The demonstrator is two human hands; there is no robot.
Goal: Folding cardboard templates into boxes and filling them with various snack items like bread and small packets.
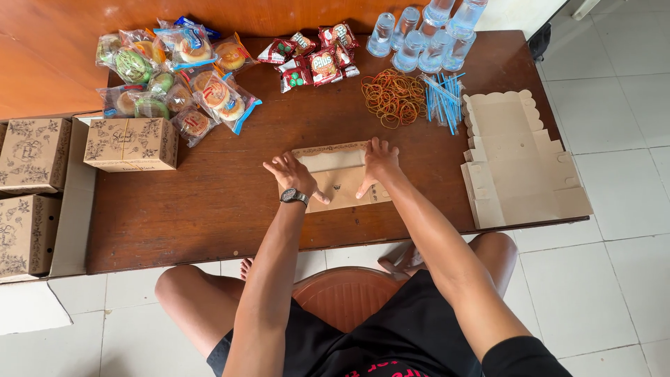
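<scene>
A flat brown cardboard box blank [336, 167] lies on the dark wooden table [209, 202] in front of me. My left hand [292, 174], with a dark wristwatch on the wrist, presses on its left part, fingers spread. My right hand [378, 162] presses on its right part, fingers down on the card. Both hands hold the card against the tabletop along a fold.
A stack of flat box blanks [520, 164] lies at the right edge. Folded printed boxes [131, 144] stand at left. At the back are wrapped pastries [174, 70], red snack packs [314, 56], rubber bands [393, 96], blue straws [444, 98] and water cups [426, 35].
</scene>
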